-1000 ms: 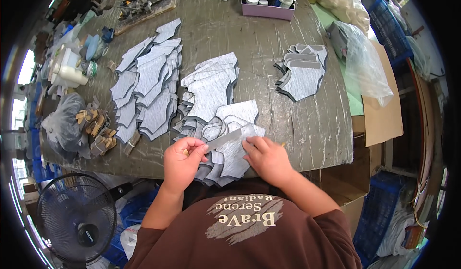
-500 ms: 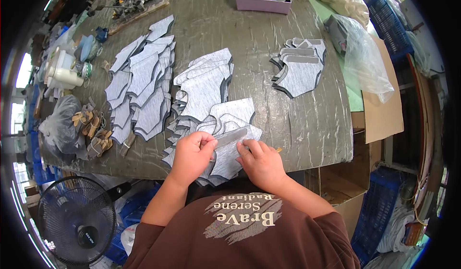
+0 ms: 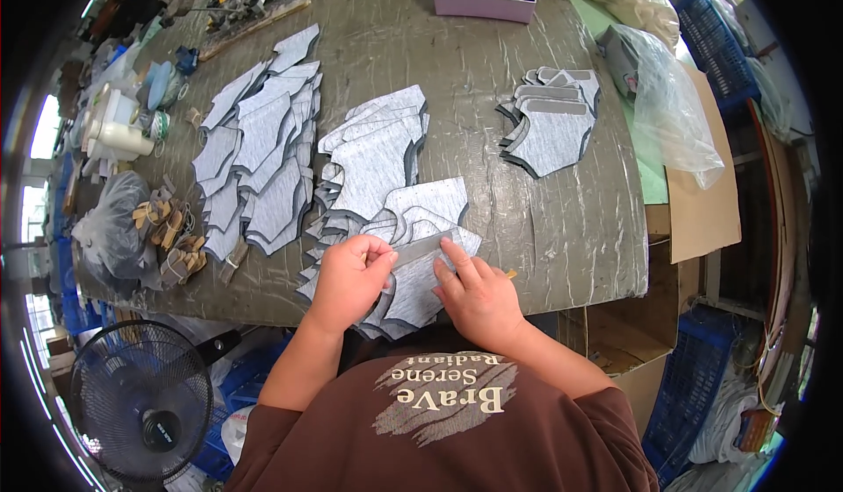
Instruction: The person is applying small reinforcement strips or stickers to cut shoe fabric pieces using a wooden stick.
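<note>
A dark grey strip (image 3: pixel 418 251) lies across a light grey cut fabric piece (image 3: pixel 414 288) at the table's near edge. At the strip's left end, my left hand (image 3: pixel 349 283) is closed, thumb and forefinger pinched on it. My right hand (image 3: pixel 479 297) rests on the same piece, its forefinger stretched out and touching the strip's right end, the other fingers loosely bent. Beneath and beyond lie more grey pieces in a fanned pile (image 3: pixel 373 171). How far the left fingertips reach under the strip is hidden.
Another overlapping stack of grey pieces (image 3: pixel 263 149) lies to the left. Far right, a smaller stack (image 3: pixel 551 136) bears dark strips. A purple box (image 3: pixel 483 6) of jars stands at the back. Bundled brown pieces (image 3: pixel 183 259) lie left, and a black fan (image 3: pixel 140 404) stands below.
My right forefinger has lifted and stretched forward onto the strip's right end. My left hand keeps its pinch in nearly the same spot.
</note>
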`<action>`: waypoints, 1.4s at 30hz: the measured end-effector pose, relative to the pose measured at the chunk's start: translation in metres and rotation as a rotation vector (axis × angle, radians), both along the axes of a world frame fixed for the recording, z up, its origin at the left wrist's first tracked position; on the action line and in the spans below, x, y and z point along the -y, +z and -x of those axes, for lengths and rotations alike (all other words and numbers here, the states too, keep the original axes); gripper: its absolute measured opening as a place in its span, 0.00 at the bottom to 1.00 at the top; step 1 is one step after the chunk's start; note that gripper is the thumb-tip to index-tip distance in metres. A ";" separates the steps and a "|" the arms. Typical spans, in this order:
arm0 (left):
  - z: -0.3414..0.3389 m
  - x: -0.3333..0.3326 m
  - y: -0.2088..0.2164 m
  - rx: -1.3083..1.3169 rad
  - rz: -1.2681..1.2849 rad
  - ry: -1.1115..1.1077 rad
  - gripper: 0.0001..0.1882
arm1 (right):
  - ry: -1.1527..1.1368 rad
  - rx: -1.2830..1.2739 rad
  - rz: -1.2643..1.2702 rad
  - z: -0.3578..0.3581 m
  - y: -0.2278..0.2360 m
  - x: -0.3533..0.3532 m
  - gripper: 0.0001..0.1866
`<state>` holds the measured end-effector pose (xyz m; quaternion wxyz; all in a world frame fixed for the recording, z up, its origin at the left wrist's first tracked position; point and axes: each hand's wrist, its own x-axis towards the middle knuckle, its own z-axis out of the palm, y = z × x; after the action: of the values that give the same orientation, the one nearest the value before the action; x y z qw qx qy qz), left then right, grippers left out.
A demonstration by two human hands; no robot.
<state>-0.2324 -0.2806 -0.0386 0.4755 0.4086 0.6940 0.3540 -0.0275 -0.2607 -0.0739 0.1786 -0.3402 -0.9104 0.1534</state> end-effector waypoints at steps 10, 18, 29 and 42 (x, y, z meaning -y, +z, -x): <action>-0.002 -0.001 -0.001 -0.476 -0.236 -0.169 0.03 | -0.031 0.018 -0.039 0.003 0.001 0.000 0.19; -0.006 0.002 0.004 -0.665 -0.321 -0.258 0.05 | -0.323 -0.388 0.338 0.001 0.007 -0.014 0.23; -0.005 0.018 -0.010 -0.375 -0.483 -0.180 0.11 | -0.194 -0.300 0.240 0.011 0.008 -0.020 0.13; 0.009 0.007 -0.005 -0.378 -0.430 -0.506 0.33 | -0.353 -0.324 -0.024 -0.048 0.041 -0.089 0.04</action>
<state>-0.2411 -0.2880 -0.0435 0.3149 0.7155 0.5565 0.2814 0.0204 -0.1718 -0.0334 0.3502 -0.4630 -0.7981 0.1615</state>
